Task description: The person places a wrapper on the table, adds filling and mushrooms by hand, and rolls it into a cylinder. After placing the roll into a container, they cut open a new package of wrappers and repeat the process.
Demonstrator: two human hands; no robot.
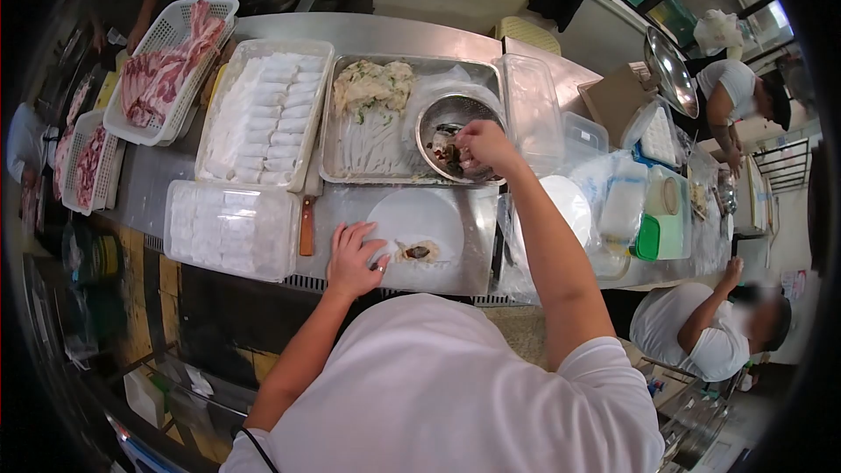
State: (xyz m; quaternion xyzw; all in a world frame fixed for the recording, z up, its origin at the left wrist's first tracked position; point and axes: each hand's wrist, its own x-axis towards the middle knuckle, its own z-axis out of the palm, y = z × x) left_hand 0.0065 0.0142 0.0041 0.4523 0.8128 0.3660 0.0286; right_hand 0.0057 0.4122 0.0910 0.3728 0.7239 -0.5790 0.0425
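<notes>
My left hand [354, 261] lies with its fingers spread at the left edge of a round white wrapper [418, 212] on the steel worktop. On the wrapper's near part sits a small heap of pale filling with a dark piece [420, 252] on top. My right hand [489, 145] reaches into a steel bowl [427, 120], its fingers pinched together among dark food pieces [445, 147]; what they grip is partly hidden. The bowl stands in a metal tray [328, 144], beside a mound of pale filling with green bits [372, 88].
Left of the tray are a container of white rolls [279, 109], a lidded box [229, 232], a brown-handled tool [307, 228] and a basket of raw meat [175, 79]. On the right lie a white stack [554, 215] and plastic containers [670, 215]. Two people [701, 333] work at the right.
</notes>
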